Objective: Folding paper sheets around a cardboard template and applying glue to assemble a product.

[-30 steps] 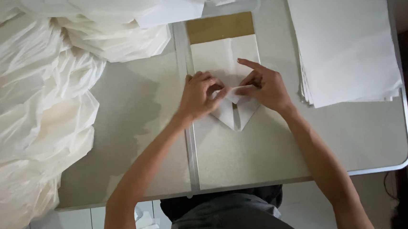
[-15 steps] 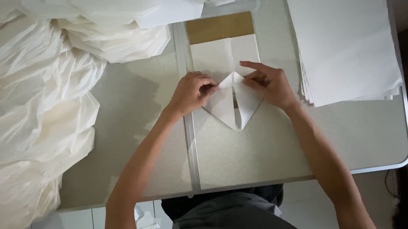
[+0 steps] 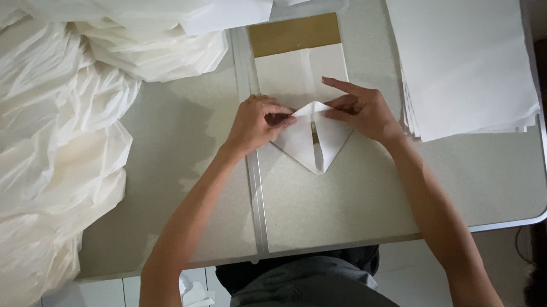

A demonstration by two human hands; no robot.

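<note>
A white paper sheet (image 3: 300, 75) lies on the grey table (image 3: 354, 199), its near end folded into a downward point (image 3: 314, 145). A brown cardboard piece (image 3: 294, 35) shows at its far end. My left hand (image 3: 255, 123) pinches the left flap of the fold at its upper edge. On the right flap, my right hand (image 3: 360, 109) presses down with fingers spread. The two flaps meet along a centre seam.
A stack of flat white sheets (image 3: 462, 50) sits at the right of the table. Piles of crumpled white paper (image 3: 36, 157) cover the left side and the far edge. A seam (image 3: 255, 199) runs down the table's middle. The rounded table edge (image 3: 546, 198) is at right.
The two folded flaps have grown into a larger triangle pointing toward me, and both hands have shifted slightly apart and up to the fold's upper corners.
</note>
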